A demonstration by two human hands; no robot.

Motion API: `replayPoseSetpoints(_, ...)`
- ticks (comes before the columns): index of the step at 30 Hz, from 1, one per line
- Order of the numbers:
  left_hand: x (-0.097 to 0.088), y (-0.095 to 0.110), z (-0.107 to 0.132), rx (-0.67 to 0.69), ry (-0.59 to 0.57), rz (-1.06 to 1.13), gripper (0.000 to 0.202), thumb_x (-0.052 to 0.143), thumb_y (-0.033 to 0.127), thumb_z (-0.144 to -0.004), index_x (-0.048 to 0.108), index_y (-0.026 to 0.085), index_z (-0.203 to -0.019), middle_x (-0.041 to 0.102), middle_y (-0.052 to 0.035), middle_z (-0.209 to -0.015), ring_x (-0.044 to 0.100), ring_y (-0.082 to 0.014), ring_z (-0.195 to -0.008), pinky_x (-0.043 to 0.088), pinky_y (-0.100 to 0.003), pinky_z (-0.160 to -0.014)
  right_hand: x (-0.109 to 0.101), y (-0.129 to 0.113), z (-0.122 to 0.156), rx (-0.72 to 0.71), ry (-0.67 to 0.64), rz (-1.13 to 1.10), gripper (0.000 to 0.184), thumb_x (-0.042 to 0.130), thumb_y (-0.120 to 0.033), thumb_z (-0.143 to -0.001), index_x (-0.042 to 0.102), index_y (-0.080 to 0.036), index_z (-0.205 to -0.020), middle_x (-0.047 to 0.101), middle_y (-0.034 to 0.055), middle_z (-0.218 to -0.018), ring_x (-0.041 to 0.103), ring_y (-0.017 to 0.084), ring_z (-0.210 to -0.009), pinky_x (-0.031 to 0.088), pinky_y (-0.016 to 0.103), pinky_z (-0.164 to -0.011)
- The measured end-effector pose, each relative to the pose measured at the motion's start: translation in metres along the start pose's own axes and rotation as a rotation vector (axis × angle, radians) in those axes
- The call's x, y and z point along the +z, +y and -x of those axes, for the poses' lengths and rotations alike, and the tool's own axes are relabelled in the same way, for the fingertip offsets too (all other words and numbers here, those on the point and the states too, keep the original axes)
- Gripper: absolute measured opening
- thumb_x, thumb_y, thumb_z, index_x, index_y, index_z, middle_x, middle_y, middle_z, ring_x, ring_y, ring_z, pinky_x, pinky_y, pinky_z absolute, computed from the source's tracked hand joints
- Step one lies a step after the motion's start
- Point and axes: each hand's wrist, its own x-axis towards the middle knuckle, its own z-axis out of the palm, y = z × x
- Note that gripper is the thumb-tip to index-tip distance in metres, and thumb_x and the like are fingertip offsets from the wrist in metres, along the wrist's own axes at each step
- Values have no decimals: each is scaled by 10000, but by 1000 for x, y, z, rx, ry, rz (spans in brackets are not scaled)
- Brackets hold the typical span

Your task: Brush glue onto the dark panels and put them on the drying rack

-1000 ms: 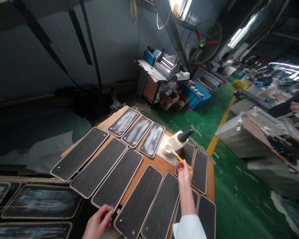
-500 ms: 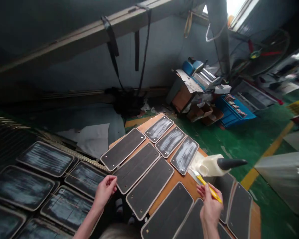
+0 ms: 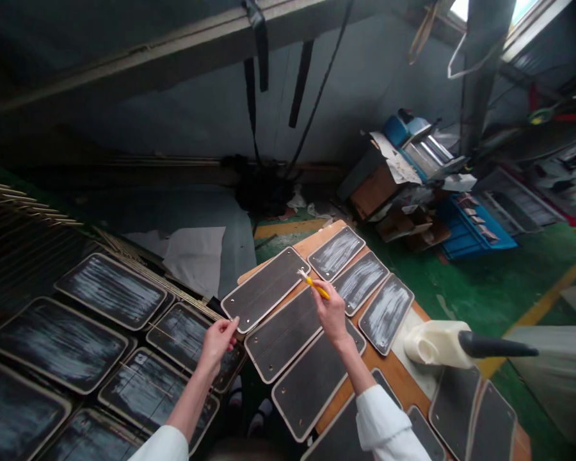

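Streaked pads: close to the person and far left of the white bottle, dark flat pads with white streaks; thin rods cross some of them.
Left grip: left of the bottle, thumb and finger close together at the near corner of the plain pad. One cannot tell if they pinch it or only touch it.
Right grip: left of the bottle, fingers closed around the yellow brush.
Brush: left of the bottle, its white tip over the far end of the plain pad. It looks light, with a hard handle and soft hairs. The middle of the handle seems the best place to hold.
Plain pad: left of the bottle, flat on the orange worktop, with its near end seeming to poke past the edge. It looks thin, light and maybe a bit bendy. The pale rim seems best to hold; wet white stuff on the face could be slippery.
Bottle: on the worktop, with a black cone top. It may be heavy if full, so its fat body is likely best to hold.
Blue crate: beyond the bottle, on the green floor.
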Motion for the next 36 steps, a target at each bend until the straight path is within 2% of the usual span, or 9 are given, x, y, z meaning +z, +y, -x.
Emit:
replayPoseSetpoints(5, -1, -6, -4, 5, -76, 51, 464, 720, 586, -616, 516, 169, -619, 537, 35, -474, 495, -93, -420, 356, -180, -386, 11, 1, -19, -81, -47, 101, 201, 469, -294, -979, 618, -221, -1092, 642, 66, -1046, 614, 211, -987, 468, 341, -876)
replayPoseSetpoints(9, -2, -11, -5, 41, -103, 92, 421, 704, 551, -670, 527, 169, -672, 581, 22, -508, 534, -99, -450, 385, -180, -410, 19, -9, -12, -90, -62, 95, 197, 479, -305, -982, 616, -217, -1092, 640, 69, -1037, 615, 208, -967, 471, 338, -871)
replayPoseSetpoints(12, -3, -14, -8, 1, -135, 130, 413, 739, 521, -646, 538, 165, -711, 607, 17, -542, 558, -105, -475, 394, -178, -419, 22, -13, -2, -85, -73, 95, 202, 476, -306, -986, 611, -214, -1104, 636, 70, -1025, 616, 205, -954, 473, 336, -866)
replayPoseSetpoints(16, -2, -17, -12, -32, -150, 132, 409, 744, 501, -648, 547, 156, -745, 614, 13, -540, 551, -99, -473, 393, -176, -424, 21, -7, -1, -67, -61, 119, 195, 468, -294, -987, 609, -212, -1094, 635, 69, -1025, 614, 205, -958, 474, 332, -859)
replayPoseSetpoints(22, -1, -16, -13, 1, -152, 107, 381, 708, 482, -686, 565, 148, -797, 617, 12, -569, 558, -106, -499, 404, -184, -435, 21, 6, -22, -76, -45, 240, 210, 450, -287, -990, 608, -226, -1114, 637, 61, -1046, 622, 202, -971, 477, 312, -862)
replayPoseSetpoints(28, 0, -18, -13, 6, -137, 104, 371, 714, 465, -676, 560, 152, -801, 615, 16, -599, 563, -113, -501, 408, -197, -433, 32, 12, -35, -94, -95, 406, 223, 438, -263, -994, 612, -227, -1129, 641, 61, -1028, 642, 196, -908, 491, 271, -773)
replayPoseSetpoints(32, 0, -16, -13, 23, -143, 94, 340, 699, 457, -699, 557, 158, -776, 593, 27, -565, 552, -108, -497, 394, -188, -437, 37, 1, -22, -97, -146, 413, 216, 434, -257, -999, 604, -210, -1123, 638, 72, -1024, 638, 199, -892, 485, 271, -763)
replayPoseSetpoints(36, 0, -13, -11, 10, -130, 102, 353, 711, 462, -682, 570, 157, -791, 603, 27, -584, 554, -109, -496, 390, -191, -433, 44, -28, 16, -76, -263, 355, 210, 425, -231, -1001, 589, -205, -1130, 632, 72, -975, 630, 187, -833, 479, 268, -751)
